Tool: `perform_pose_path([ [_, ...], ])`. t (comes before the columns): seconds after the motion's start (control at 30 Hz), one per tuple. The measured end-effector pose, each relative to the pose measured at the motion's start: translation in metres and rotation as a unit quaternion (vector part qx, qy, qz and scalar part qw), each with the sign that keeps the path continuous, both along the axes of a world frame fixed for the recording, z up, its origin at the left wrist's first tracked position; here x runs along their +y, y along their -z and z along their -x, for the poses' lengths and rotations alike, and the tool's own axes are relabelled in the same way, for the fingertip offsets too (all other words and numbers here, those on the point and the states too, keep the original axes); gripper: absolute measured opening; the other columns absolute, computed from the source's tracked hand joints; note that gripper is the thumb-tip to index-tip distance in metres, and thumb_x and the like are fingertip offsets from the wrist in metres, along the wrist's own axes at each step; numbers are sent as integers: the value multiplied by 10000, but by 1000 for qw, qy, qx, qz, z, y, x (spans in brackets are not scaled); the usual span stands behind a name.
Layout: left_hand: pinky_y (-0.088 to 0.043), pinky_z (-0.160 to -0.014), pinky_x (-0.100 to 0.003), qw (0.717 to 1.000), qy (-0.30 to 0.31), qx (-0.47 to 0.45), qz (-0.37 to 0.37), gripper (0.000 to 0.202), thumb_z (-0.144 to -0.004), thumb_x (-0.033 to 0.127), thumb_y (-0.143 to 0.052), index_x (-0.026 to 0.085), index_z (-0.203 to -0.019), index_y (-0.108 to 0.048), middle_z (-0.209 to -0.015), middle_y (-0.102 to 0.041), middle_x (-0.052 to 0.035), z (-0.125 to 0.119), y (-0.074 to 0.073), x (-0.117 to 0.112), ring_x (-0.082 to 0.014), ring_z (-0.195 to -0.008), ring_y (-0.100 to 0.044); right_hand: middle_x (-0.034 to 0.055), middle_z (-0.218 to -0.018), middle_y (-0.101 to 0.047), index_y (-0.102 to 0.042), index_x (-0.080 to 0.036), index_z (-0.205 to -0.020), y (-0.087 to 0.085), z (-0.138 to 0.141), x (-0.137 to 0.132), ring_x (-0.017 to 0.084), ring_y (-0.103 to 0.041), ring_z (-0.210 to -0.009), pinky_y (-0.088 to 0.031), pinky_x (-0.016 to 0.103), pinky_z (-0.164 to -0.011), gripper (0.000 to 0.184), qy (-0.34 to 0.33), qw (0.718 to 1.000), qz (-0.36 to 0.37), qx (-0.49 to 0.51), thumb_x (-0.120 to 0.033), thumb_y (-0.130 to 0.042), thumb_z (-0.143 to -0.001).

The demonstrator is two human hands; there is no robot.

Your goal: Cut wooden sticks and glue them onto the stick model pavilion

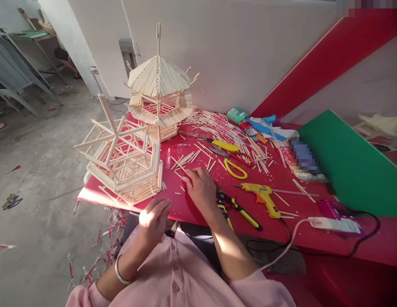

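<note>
My right hand (201, 188) is over the red table, its fingertips closed on the end of a thin wooden stick (178, 164) among several loose ones. Near the table's front edge, my left hand (154, 218) is curled with its fingertips pressed together; whatever they may hold is hidden. Just beyond the left hand stands a six-sided frame (134, 181) built of wooden sticks, with bare roof beams and an upright post. Behind it rises a stick pagoda (158, 79) with a covered roof and a spire.
Yellow-handled scissors (235, 168), black-and-yellow pliers (246, 216) and a yellow glue gun (264, 198) lie to the right. A stick pile (214, 128) spreads at the back. A power strip (334, 224) with cords and a green board (354, 162) occupy the far right.
</note>
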State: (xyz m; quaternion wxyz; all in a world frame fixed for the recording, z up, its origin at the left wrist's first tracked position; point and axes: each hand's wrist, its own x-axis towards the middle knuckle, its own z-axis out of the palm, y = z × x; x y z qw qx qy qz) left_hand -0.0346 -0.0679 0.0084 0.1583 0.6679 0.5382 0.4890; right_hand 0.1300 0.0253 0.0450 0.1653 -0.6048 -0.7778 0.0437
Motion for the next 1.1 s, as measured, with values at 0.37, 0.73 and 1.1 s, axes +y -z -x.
perform_pose_path([
  [0.37,-344,-517,-261,954,-27,270,127,258,-925,218,-483,198,-755,-676,-723,-654,-72,6,9,5,-170,-592,-597,67,-887,-627,-620,-205,-872,9,17,-35,221,-587,-853,-411,309,-685,115,-66,995,69,-25,-261,-551,-945],
  [0.73,-451,-651,-288,971,-8,70,229,201,-928,264,-522,183,-957,-704,-867,-729,-104,-32,-11,39,-216,-755,-673,93,-927,-723,-653,-209,-963,-5,-18,-44,223,-672,-863,-523,347,-794,214,12,961,-3,276,-316,-469,-944],
  [1.1,-490,-651,-252,965,100,-159,182,96,-793,217,-680,197,-724,-744,-715,-706,-39,-17,-19,12,-157,-671,-640,20,-828,-743,-668,-247,-861,-4,-19,-67,177,-692,-760,-509,269,-713,179,-90,951,78,286,-308,-511,-923],
])
